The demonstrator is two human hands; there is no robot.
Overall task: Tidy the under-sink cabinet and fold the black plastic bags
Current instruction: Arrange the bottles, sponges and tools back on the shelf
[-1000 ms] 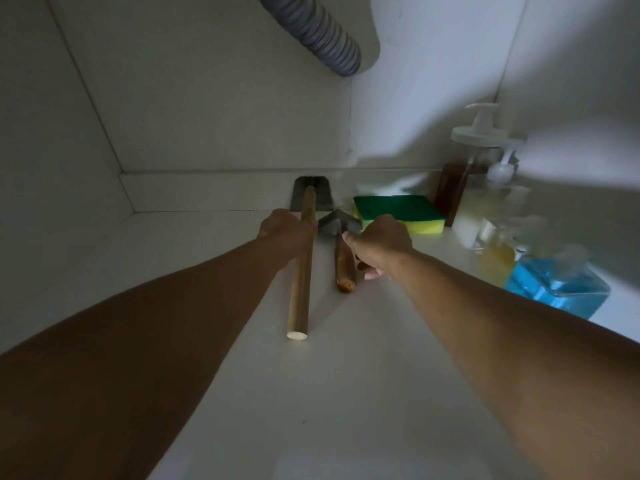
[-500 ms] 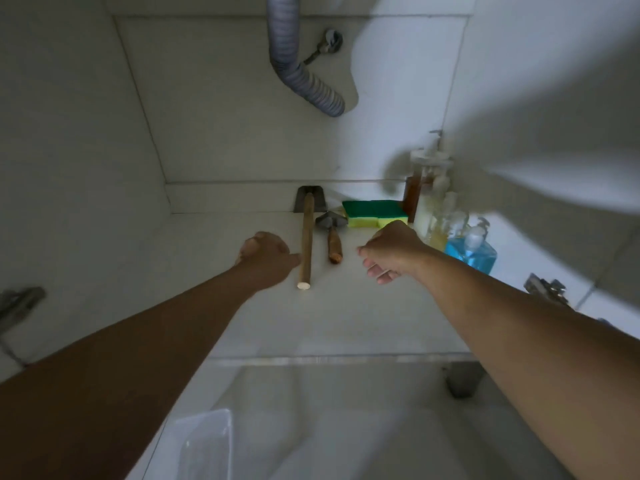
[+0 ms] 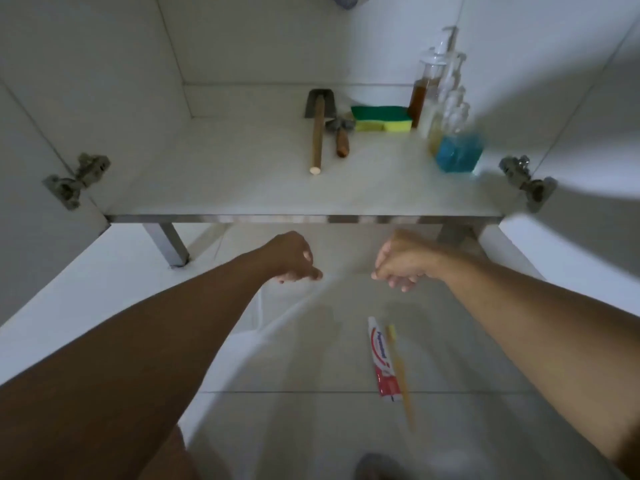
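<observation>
The white cabinet floor (image 3: 242, 181) holds a long wooden-handled scraper (image 3: 317, 133) and a short wooden-handled trowel (image 3: 341, 138) side by side at the back. Right of them lie green-and-yellow sponges (image 3: 381, 118), then a row of pump bottles (image 3: 440, 88) ending in a blue soap bottle (image 3: 459, 152). My left hand (image 3: 292, 258) and my right hand (image 3: 398, 263) hover outside the cabinet, below its front edge, fingers loosely curled and holding nothing. No black plastic bags are in view.
A toothpaste tube (image 3: 381, 362) and a yellow toothbrush (image 3: 400, 372) lie on the tiled floor below my right hand. Both cabinet doors stand open, with hinges at the left (image 3: 74, 180) and the right (image 3: 526, 183). A metal cabinet leg (image 3: 168, 244) stands at front left.
Both hands have let go of the two wooden-handled tools and drawn back out of the cabinet to in front of its edge. The view has pulled back and down.
</observation>
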